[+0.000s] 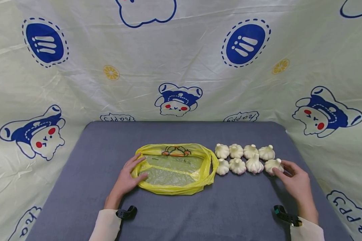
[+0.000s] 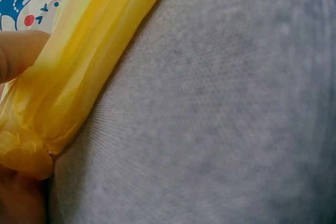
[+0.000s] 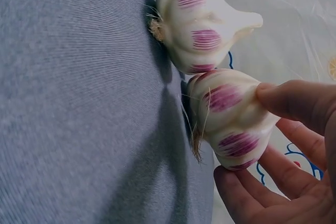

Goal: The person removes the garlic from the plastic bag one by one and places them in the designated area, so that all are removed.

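Note:
A yellow plastic bag (image 1: 175, 190) lies spread with its mouth facing up, its pale inside showing. My left hand (image 1: 128, 177) grips its left end, thumb and fingers at the rim; in the left wrist view the thumb (image 2: 21, 53) laps over the folded yellow edge. At the right end of the near row, my right hand (image 1: 298, 182) holds a garlic bulb (image 3: 231, 119) between thumb and fingers. That bulb is white with purple streaks and dry roots. Beside it in the right wrist view sits another garlic bulb (image 3: 194, 24).
Several other garlic bulbs (image 1: 237, 166) stand in two rows right of the bag, stems mostly up. The leftmost ones sit close against the bag's handle loop (image 1: 213, 167). Grey cloth covers the table (image 1: 199, 217). A printed curtain (image 1: 181, 60) hangs behind and at both sides.

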Demonstrator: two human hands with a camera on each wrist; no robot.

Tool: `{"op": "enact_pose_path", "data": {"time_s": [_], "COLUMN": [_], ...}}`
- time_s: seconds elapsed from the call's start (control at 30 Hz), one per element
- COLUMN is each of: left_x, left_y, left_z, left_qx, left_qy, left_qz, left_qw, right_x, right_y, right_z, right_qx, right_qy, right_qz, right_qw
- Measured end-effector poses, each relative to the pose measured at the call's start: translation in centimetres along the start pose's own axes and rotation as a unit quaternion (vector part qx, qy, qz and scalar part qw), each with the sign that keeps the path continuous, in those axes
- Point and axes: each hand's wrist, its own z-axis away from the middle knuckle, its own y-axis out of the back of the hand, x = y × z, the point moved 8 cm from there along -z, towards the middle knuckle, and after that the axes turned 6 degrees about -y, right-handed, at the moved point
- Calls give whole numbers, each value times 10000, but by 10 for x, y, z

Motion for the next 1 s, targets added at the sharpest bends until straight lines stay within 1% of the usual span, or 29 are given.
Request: {"op": "enact_pose_path", "data": {"time_s": [0.17, 0.3, 0.47, 0.67, 0.83, 1.0], "left_x": [-1, 0, 1, 2, 2, 2], "left_y": [-1, -1, -1, -1, 0, 2], "left_z": [-1, -1, -2, -2, -3, -4], "left_qx": [-41, -53, -62, -47, -134, -234], "left_qy": [18, 39, 54, -3, -18, 115], "left_qz": [1, 45, 66, 63, 91, 225], "left_qw": [10000, 10000, 9999, 10000, 9999, 9994], "right_x": [1, 1, 2, 2, 3, 3], "right_y": [-7, -12, -14, -14, -16, -18], "right_z": [-1, 0, -2, -5, -7, -8], "right_qx": [-227, -357, -303, -233, -290, -405], "right_qy": [-27, 46, 67, 168, 147, 139], "right_qz": [124, 175, 140, 51, -18, -111], "right_qw": [9997, 9992, 9994, 9996, 9995, 9990]}}
